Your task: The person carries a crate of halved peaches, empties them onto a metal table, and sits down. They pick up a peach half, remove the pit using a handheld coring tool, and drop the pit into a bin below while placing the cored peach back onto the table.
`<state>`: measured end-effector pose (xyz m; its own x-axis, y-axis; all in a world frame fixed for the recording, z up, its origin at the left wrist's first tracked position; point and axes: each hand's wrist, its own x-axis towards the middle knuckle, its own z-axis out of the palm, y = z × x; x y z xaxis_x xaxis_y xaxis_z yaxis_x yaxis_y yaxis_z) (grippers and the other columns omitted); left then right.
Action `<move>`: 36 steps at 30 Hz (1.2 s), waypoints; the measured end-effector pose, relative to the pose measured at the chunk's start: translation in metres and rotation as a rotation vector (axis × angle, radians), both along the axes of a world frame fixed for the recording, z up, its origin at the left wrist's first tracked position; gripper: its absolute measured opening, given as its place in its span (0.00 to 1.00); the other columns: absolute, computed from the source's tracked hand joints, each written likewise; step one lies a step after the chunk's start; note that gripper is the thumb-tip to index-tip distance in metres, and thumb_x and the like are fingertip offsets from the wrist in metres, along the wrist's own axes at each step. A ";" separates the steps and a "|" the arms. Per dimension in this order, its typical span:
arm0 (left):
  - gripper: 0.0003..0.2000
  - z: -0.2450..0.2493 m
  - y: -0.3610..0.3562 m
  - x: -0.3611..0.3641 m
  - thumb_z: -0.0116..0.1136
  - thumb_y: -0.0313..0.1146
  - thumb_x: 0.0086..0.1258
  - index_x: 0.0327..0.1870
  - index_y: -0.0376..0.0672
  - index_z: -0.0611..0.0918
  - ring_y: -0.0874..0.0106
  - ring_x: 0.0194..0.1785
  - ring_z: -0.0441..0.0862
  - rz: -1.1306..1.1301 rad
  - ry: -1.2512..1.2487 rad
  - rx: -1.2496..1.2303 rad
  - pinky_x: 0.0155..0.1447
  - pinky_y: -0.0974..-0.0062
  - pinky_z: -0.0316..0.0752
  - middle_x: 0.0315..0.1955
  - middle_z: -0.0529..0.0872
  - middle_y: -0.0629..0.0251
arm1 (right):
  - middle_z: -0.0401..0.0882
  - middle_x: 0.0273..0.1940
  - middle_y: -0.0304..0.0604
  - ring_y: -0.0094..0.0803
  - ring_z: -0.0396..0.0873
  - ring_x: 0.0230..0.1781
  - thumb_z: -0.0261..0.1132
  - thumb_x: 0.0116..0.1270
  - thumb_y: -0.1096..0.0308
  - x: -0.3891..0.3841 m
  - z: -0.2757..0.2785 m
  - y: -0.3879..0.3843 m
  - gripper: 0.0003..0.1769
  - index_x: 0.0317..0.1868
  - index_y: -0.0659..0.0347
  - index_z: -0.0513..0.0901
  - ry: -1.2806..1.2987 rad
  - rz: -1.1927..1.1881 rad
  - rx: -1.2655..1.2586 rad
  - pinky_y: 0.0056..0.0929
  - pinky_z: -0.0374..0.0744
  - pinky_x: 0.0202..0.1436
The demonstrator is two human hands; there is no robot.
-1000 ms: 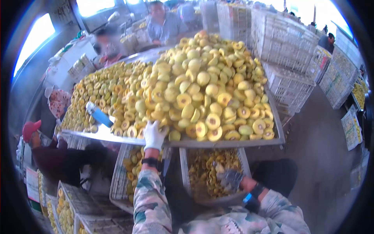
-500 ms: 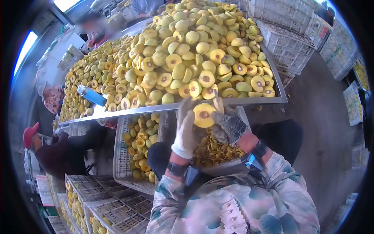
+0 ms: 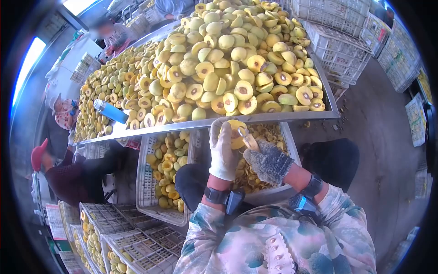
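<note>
My left hand (image 3: 222, 155), in a white glove, is closed around a yellow peach half (image 3: 236, 129), its cut face toward me. My right hand (image 3: 270, 163), in a grey knitted glove, grips a pitting tool (image 3: 251, 142) with a light handle and a metal loop at its tip. The loop is right at the middle of the cut face, over the pit area. Both hands are just in front of the metal table's edge (image 3: 200, 124). Beneath them stands a crate (image 3: 294, 153) of brownish-yellow scraps.
Halved peaches (image 3: 228, 59) are heaped on the table, with a blue bottle (image 3: 111, 111) among them. A white crate (image 3: 141, 182) of hollowed halves stands left of my knees. Stacked crates (image 3: 337, 50) rise at the right. A person in a red cap (image 3: 39, 155) sits at the left.
The tool's tip has come down from pointing upward beside the peach half to its centre. My right hand has moved off the fruit's edge, and my left fingers now wrap around it.
</note>
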<state>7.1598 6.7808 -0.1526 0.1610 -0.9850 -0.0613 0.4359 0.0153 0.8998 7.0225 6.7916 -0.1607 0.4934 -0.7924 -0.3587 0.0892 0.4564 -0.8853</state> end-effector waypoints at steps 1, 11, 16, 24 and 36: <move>0.10 0.000 0.000 -0.002 0.46 0.36 0.72 0.47 0.40 0.71 0.71 0.40 0.78 0.031 0.023 -0.021 0.43 0.76 0.76 0.38 0.78 0.62 | 0.72 0.24 0.30 0.17 0.66 0.19 0.59 0.66 0.63 0.002 -0.006 0.000 0.10 0.43 0.57 0.76 0.020 0.018 -0.006 0.20 0.65 0.20; 0.12 -0.017 0.000 -0.011 0.53 0.35 0.70 0.47 0.36 0.77 0.73 0.33 0.81 0.236 -0.143 -0.077 0.36 0.78 0.78 0.34 0.82 0.62 | 0.75 0.26 0.31 0.19 0.71 0.20 0.58 0.67 0.61 0.002 0.006 0.007 0.09 0.44 0.55 0.75 -0.030 0.134 0.101 0.19 0.68 0.19; 0.16 -0.003 0.005 -0.008 0.47 0.40 0.72 0.47 0.34 0.76 0.76 0.34 0.80 0.059 -0.166 -0.002 0.38 0.81 0.74 0.35 0.82 0.61 | 0.69 0.20 0.31 0.20 0.66 0.14 0.60 0.65 0.54 -0.010 0.005 0.013 0.14 0.39 0.55 0.72 -0.527 0.225 0.552 0.19 0.66 0.15; 0.15 0.002 -0.003 0.046 0.50 0.42 0.70 0.42 0.38 0.80 0.74 0.33 0.80 0.296 -0.263 0.056 0.33 0.77 0.77 0.32 0.81 0.63 | 0.70 0.22 0.33 0.20 0.68 0.15 0.53 0.68 0.50 -0.017 -0.070 0.011 0.17 0.46 0.52 0.75 -0.931 0.525 0.791 0.16 0.65 0.14; 0.23 0.016 -0.077 0.128 0.64 0.51 0.52 0.41 0.40 0.80 0.56 0.44 0.79 0.048 -2.072 0.303 0.46 0.60 0.71 0.34 0.83 0.56 | 0.69 0.16 0.30 0.20 0.64 0.09 0.64 0.60 0.51 -0.010 -0.095 0.016 0.14 0.35 0.51 0.77 0.188 0.309 0.500 0.19 0.59 0.09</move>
<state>7.2883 6.7034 -0.1368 0.2078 -0.9749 0.0796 -0.9743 -0.2135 -0.0723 7.0128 6.8078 -0.2554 0.5656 -0.3361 -0.7531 -0.2505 0.8000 -0.5451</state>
